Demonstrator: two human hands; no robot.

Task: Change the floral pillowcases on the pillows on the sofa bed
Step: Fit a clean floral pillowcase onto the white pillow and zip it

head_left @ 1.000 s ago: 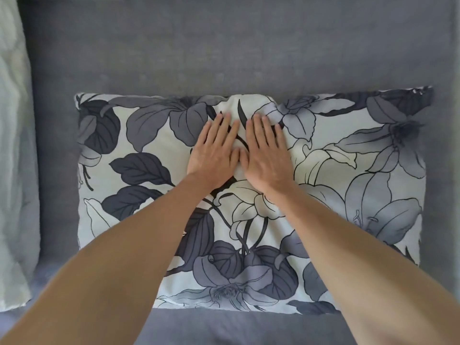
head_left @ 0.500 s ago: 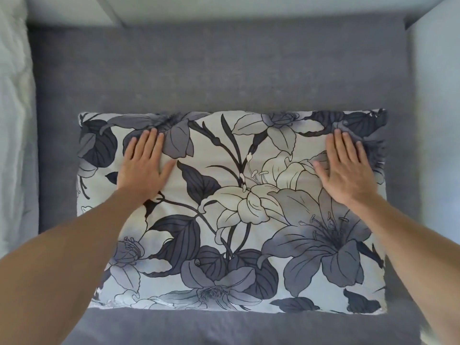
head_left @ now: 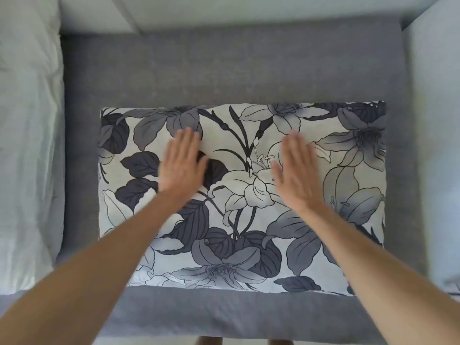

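i'm looking straight down at the floral pillow (head_left: 249,195), which lies flat on the grey sofa bed (head_left: 224,70) with its long axis running left to right across my view. the near long edge sits just inside the seat's front edge, and the far long edge faces the backrest. a pale bundle of bedding (head_left: 27,133) lies along the left side, apart from the pillow.

my left hand (head_left: 183,165) is over the left-centre of the pillowcase and my right hand (head_left: 296,173) over the right-centre, with the big white lily between them. both sets of fingers are straight and relaxed, palms down, grasping nothing. the hands are motion-blurred, so i cannot tell for sure whether the palms press the fabric or skim just above it.

i judge this as smoothing the case flat, so this pillow seems close to finished if the print on it is the fresh one; i can't tell that from here. what the next move turns on is the pillow's length: each short end lies outward from the hand on its own side, the left end nearer my left hand, the right end nearer my right. i can't make out which short end carries the case opening.
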